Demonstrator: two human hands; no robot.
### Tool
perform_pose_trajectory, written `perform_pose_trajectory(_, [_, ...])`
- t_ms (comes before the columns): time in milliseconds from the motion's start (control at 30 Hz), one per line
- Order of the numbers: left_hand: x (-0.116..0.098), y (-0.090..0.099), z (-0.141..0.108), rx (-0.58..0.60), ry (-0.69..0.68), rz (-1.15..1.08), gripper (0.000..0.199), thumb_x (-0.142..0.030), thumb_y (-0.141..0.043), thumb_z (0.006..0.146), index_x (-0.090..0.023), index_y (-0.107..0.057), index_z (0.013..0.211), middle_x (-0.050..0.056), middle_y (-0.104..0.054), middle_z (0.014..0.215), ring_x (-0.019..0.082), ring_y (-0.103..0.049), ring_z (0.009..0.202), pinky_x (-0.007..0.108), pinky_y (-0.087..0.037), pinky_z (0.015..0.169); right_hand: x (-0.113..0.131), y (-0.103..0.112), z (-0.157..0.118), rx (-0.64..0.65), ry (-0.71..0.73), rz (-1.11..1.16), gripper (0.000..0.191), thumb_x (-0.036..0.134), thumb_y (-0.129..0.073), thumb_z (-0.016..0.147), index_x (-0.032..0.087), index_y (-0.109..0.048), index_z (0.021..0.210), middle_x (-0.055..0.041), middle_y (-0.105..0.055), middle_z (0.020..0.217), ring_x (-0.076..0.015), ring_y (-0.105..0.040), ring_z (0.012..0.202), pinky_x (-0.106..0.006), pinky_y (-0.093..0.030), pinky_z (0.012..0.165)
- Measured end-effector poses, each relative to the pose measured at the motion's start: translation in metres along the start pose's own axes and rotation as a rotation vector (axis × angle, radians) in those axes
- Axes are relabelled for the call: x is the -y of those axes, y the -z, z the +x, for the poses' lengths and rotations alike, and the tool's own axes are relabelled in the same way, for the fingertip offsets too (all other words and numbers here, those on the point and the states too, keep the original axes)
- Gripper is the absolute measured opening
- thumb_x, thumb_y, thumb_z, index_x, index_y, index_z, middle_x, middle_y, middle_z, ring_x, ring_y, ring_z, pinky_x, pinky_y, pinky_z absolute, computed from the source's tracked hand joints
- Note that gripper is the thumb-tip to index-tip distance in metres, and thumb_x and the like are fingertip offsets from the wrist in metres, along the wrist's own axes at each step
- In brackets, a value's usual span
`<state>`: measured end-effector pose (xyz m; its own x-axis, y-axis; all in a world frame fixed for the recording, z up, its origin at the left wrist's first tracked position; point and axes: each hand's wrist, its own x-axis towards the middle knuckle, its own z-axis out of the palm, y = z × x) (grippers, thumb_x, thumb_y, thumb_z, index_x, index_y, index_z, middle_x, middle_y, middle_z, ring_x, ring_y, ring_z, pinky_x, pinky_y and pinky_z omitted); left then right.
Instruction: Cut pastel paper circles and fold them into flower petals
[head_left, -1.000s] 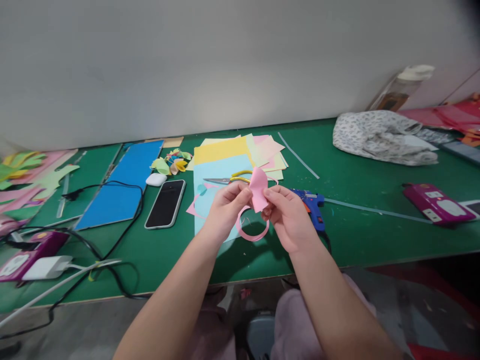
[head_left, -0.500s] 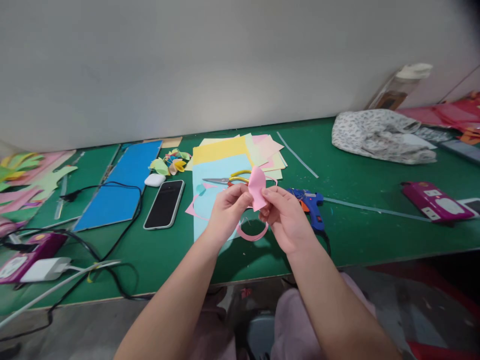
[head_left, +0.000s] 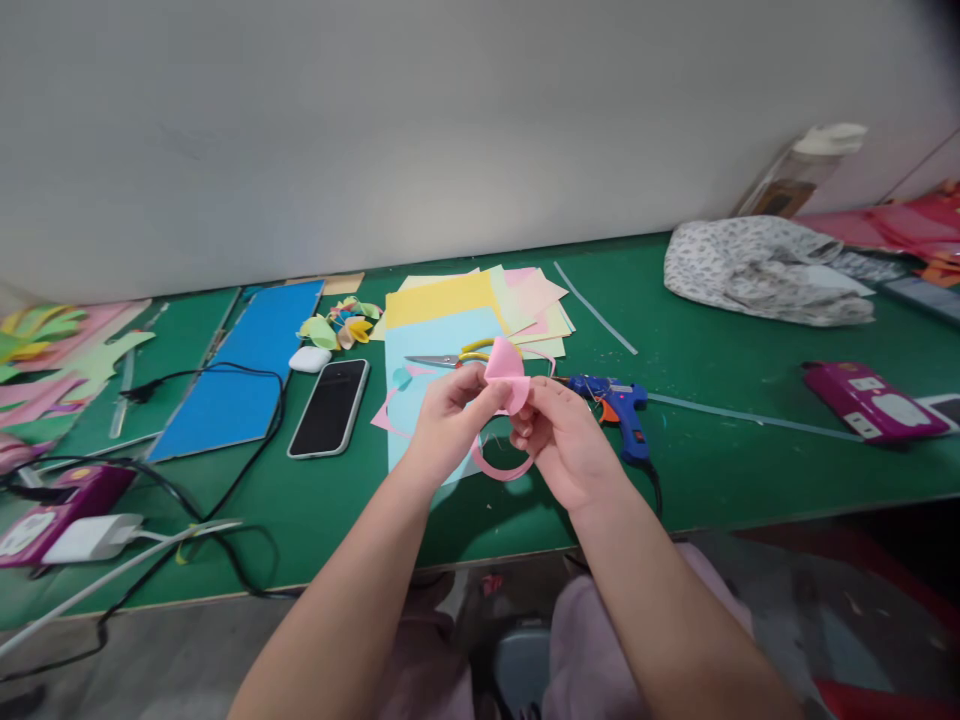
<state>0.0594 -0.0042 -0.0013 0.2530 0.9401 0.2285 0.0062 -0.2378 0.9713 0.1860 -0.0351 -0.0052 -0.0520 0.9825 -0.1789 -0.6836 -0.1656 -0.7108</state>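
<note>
A small piece of pink paper point(head_left: 507, 362), curled and folded, is held up between both hands in the middle of the head view. My left hand point(head_left: 456, 418) pinches its left side with thumb and fingers. At its lower right edge, my right hand point(head_left: 561, 430) grips it the same way. Below lies a pink paper ring point(head_left: 505, 472), partly hidden by my fingers. Just behind the hands, scissors point(head_left: 433, 360) with yellow and red handles rest on light blue paper point(head_left: 450, 335). A blue glue gun point(head_left: 628, 412) lies right of my right hand.
Paper sheets point(head_left: 442, 302) are stacked on the green table point(head_left: 720, 470). To the left are a phone point(head_left: 330, 408), a white case point(head_left: 310, 359), small paper flowers point(head_left: 349, 325), a blue board point(head_left: 240, 370) and black cables point(head_left: 247, 470). At right lie a patterned cloth point(head_left: 757, 270) and a magenta box point(head_left: 874, 402).
The pink paper has been bent over between my fingers, so it now looks shorter and folded. Both hands have shifted slightly to the left.
</note>
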Motion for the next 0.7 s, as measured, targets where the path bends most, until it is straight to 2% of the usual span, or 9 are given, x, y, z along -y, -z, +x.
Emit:
perform_pose_trajectory(200, [0.001,0.012,0.004,0.094,-0.03,0.025,0.024,-0.039,-0.067,0.076,-0.018,-0.061,0.065,-0.001,-0.061,0.065,0.013,-0.057,0.063,0.026,-0.047,0.062,0.001,0.001,0.0,-0.013,-0.029,0.014,0.025,0.028,-0.078,0.064,0.017,-0.057,0.056,0.0067,-0.051,0.05,-0.0055,-0.042,0.045,-0.017,-0.036,0.041])
perform_pose_trajectory(333, [0.0,0.019,0.005,0.159,-0.06,0.051,0.027,-0.043,-0.069,0.072,-0.017,-0.064,0.067,0.0,-0.064,0.068,0.015,-0.058,0.068,0.027,-0.047,0.066,0.002,0.001,0.0,-0.032,0.001,-0.034,0.027,0.03,-0.078,0.065,0.017,-0.056,0.056,0.0068,-0.052,0.049,-0.0053,-0.042,0.043,-0.017,-0.036,0.042])
perform_pose_trajectory(533, [-0.002,0.021,0.004,0.221,-0.032,0.114,0.022,-0.039,-0.07,0.074,-0.018,-0.069,0.079,0.0,-0.066,0.072,0.014,-0.058,0.069,0.025,-0.046,0.065,0.002,0.001,0.0,-0.007,0.019,-0.07,0.027,0.03,-0.077,0.067,0.017,-0.057,0.055,0.0064,-0.052,0.046,-0.0054,-0.042,0.043,-0.018,-0.036,0.043])
perform_pose_trajectory(700, [-0.001,0.024,0.004,0.245,-0.031,0.105,0.022,-0.039,-0.072,0.074,-0.018,-0.069,0.075,0.001,-0.067,0.074,0.013,-0.059,0.07,0.025,-0.046,0.067,0.002,0.001,-0.001,0.005,-0.015,-0.035,0.026,0.029,-0.078,0.066,0.017,-0.057,0.055,0.0064,-0.052,0.047,-0.0051,-0.042,0.043,-0.018,-0.036,0.042])
